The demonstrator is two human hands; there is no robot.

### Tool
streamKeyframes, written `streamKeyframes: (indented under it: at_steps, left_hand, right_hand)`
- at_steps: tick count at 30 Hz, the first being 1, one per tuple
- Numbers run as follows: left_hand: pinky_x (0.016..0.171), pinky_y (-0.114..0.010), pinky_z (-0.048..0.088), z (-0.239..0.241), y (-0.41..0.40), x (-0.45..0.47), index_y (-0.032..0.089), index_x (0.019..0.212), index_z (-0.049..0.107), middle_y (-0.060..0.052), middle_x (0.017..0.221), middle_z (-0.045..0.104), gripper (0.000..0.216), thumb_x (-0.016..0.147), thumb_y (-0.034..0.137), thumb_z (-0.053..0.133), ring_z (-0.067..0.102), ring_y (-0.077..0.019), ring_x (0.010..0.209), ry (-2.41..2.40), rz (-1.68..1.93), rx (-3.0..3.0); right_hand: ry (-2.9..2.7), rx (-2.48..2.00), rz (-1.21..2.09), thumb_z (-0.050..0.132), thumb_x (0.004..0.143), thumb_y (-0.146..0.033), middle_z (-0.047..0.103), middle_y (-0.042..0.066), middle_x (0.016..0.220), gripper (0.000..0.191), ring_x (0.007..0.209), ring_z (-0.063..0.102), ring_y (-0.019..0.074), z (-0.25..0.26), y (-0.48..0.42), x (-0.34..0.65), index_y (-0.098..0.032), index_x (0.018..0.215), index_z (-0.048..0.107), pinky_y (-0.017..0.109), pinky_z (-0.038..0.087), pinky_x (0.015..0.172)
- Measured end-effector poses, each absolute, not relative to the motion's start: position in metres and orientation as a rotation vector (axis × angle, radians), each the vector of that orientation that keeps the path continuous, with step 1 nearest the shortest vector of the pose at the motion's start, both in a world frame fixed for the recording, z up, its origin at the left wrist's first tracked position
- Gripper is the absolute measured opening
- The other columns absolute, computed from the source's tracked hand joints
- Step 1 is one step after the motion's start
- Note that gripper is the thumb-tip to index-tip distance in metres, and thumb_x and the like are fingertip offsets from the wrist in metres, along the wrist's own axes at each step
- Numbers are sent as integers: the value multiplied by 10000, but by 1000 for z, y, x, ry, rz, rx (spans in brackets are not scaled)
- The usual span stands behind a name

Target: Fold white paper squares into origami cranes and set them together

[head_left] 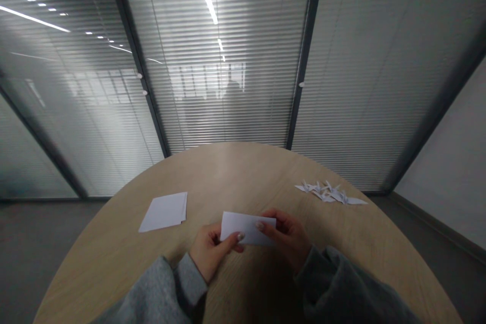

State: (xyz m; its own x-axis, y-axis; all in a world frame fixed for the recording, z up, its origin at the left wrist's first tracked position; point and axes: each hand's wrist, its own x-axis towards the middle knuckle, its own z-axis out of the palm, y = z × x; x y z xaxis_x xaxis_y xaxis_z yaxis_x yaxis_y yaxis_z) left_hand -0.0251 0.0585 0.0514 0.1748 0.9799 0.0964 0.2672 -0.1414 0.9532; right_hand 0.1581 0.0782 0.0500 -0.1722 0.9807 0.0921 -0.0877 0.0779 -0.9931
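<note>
A white sheet of paper (248,228), folded into a long rectangle, is held between both hands near the table's front. My left hand (214,247) grips its left end, thumb on top and fingers behind. At the right end, my right hand (286,235) pinches it with the thumb across the front and the fingers at the back edge. Several folded paper cranes (330,193) lie in a cluster to the right, beyond my right hand. A small stack of white paper sheets (164,212) rests on the left, apart from my left hand.
The round wooden table (231,172) curves away toward a glass partition with lowered blinds (228,121). Dark vertical frames divide the glass. Grey floor (41,243) shows past the table's left edge, and a pale wall (448,162) stands at the right.
</note>
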Motion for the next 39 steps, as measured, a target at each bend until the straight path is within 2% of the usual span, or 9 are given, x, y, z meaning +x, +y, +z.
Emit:
streamKeyframes:
  at_steps: [11,16,25,39]
  left_hand:
    - [517,-258,427,49,59,-28,104,638,710,-111,591,714,410,730,496,631,600,-172,503,1184,1012,1619]
    - [542,-275,458,48,59,-28,98,619,699,-134,598,716,438,732,514,620,620,-189,523,1201,1003,1622]
    - [574,-285,522,56,51,-20,121,633,702,-113,611,719,445,764,531,591,657,-192,547,1036,908,1677]
    - [576,-293,524,54,51,-19,95,663,706,-148,636,721,545,753,609,550,663,-206,550,1079,893,1670]
  right_hand:
    - [-1371,-967,1264,710,569,-602,528,-30,531,462,499,481,113,48,80,159,-172,671,575,236,367,467]
    - [-1313,-984,1303,735,530,-598,524,-36,532,480,493,471,106,49,80,158,-170,666,566,236,367,472]
    - [-1282,-955,1382,755,506,-585,557,-24,556,489,511,497,117,49,78,159,-167,664,557,251,380,502]
    - [-1214,-957,1412,780,463,-571,550,-36,546,511,519,481,105,48,78,159,-154,669,569,250,368,521]
